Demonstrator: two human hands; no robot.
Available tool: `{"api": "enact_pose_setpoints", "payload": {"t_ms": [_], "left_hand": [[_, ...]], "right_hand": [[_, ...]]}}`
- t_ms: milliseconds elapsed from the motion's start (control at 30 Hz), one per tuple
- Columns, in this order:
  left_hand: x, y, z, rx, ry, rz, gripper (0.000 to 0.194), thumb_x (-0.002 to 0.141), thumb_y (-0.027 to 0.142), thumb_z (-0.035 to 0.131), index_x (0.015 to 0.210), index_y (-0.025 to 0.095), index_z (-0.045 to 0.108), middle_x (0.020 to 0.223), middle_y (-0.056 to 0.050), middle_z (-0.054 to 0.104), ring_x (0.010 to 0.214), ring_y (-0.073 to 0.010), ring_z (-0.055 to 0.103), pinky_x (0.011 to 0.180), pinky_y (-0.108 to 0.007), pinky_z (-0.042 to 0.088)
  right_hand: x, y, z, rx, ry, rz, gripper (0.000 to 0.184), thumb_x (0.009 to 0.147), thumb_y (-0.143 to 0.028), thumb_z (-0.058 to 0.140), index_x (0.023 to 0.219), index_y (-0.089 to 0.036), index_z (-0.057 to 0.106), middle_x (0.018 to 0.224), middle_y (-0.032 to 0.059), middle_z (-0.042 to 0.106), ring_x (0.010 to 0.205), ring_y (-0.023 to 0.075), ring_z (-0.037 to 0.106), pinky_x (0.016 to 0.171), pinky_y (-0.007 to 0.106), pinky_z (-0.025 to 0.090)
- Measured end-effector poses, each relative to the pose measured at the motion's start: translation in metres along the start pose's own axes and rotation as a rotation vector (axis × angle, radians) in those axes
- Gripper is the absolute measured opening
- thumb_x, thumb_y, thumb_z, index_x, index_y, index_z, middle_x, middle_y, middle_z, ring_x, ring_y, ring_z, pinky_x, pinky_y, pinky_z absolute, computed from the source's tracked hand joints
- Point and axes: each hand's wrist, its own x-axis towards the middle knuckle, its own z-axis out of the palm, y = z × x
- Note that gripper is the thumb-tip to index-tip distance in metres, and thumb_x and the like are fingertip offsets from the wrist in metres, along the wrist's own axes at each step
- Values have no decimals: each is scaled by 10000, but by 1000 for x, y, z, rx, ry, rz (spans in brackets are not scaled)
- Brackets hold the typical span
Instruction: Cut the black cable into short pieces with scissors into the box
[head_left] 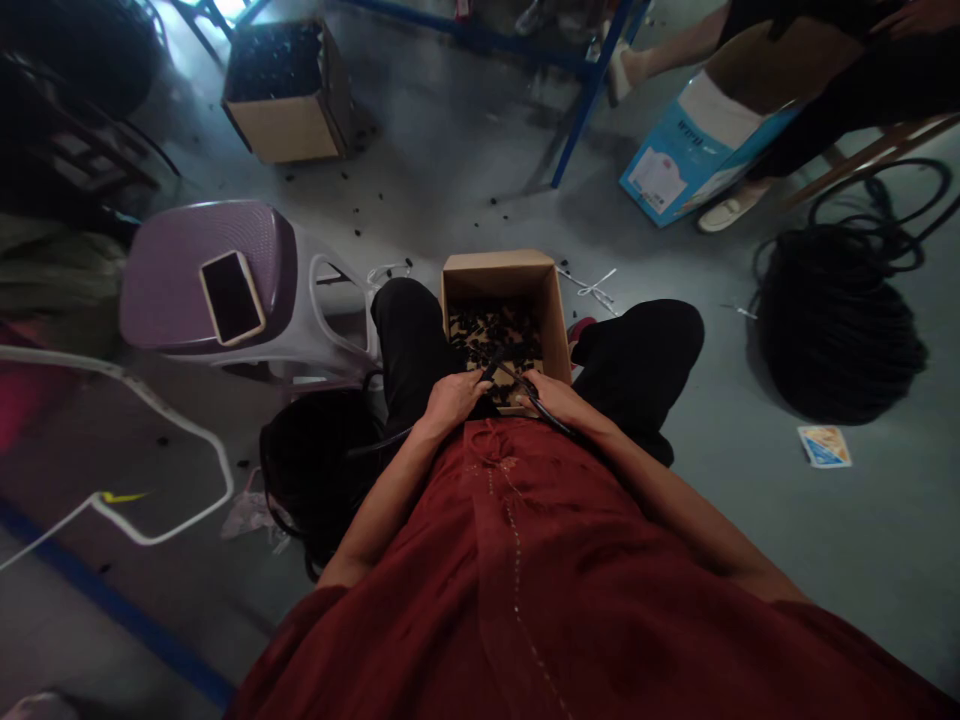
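My left hand (454,398) is closed on a black cord (491,366), whose end sticks out past the fingers. The cord seems to run back under my left forearm to a black coil (319,465) beside my left leg. In my right hand (556,398) is a dark tool with black handles, which looks like scissors (551,418). Its front part meets the cord between my hands, though the contact is too dark to make out. Below both hands, between my knees, stands an open cardboard box (555,320) with many short black pieces (491,325) in it.
A purple stool (165,270) at left bears a phone (233,298). Another box (289,125) of black pieces stands beyond. A large black cord coil (840,320) lies at right. A person (810,120) sits behind a blue box (690,150). Black scraps dot the floor.
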Motion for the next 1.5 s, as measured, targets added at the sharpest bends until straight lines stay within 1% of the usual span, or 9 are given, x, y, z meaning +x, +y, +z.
{"api": "enact_pose_setpoints", "payload": {"t_ms": [167,333,567,700,800,1000,1167,1367,1500], "left_hand": [[0,0,0,-28,14,7,358,882,418,345,989,215,619,931,-68,664,815,-185,608,681,-241,403],[0,0,0,-55,11,-7,351,882,409,348,1020,225,613,946,-65,663,822,-186,606,686,-240,401],[1,-1,-1,-81,11,2,364,884,412,340,1017,217,616,926,-70,666,795,-183,607,677,-241,402],[1,0,-2,-78,2,-11,368,882,414,342,1014,214,622,934,-70,665,811,-182,608,687,-236,407],[0,2,-3,-95,8,-23,368,881,413,348,1047,220,613,963,-65,662,842,-181,608,710,-235,414],[0,4,-8,-182,-9,-77,355,841,399,457,1122,224,587,1013,-58,655,902,-176,600,774,-229,423],[1,6,-9,-206,-17,-107,348,833,377,477,1116,209,593,1000,-64,657,906,-183,598,783,-241,424],[3,0,-5,-154,-1,-46,353,848,370,444,1127,203,581,1004,-67,656,880,-183,606,759,-244,428],[4,-2,-2,-139,9,-35,360,850,375,439,1133,201,576,1006,-75,654,888,-187,605,759,-246,426]], "right_hand": [[-1,-2,2,-12,-1,19,251,774,-299,455,995,-190,502,857,76,628,738,199,568,605,253,363],[-4,-2,4,-32,-4,31,251,764,-269,435,995,-197,501,824,64,628,702,189,568,584,242,351],[-5,-2,6,-35,-5,59,279,770,-290,426,1018,-200,518,809,68,637,706,200,570,598,244,345],[-5,-2,6,-30,-11,75,284,769,-292,430,1023,-204,519,802,60,634,675,181,558,579,230,325],[-6,-2,6,-29,-3,78,284,772,-288,438,1028,-199,520,795,56,631,671,168,553,581,220,320],[-8,-4,7,-39,19,91,285,787,-283,424,1035,-193,532,760,55,626,655,167,549,562,215,303],[-7,-4,8,-15,45,99,307,774,-292,429,1046,-198,537,772,54,629,670,175,556,564,217,310],[-6,-2,10,21,76,94,330,757,-292,459,1066,-207,537,801,43,634,718,174,565,598,214,328],[-6,-1,10,39,88,117,305,764,-295,455,1041,-210,548,785,39,635,695,168,565,587,213,325]]}}
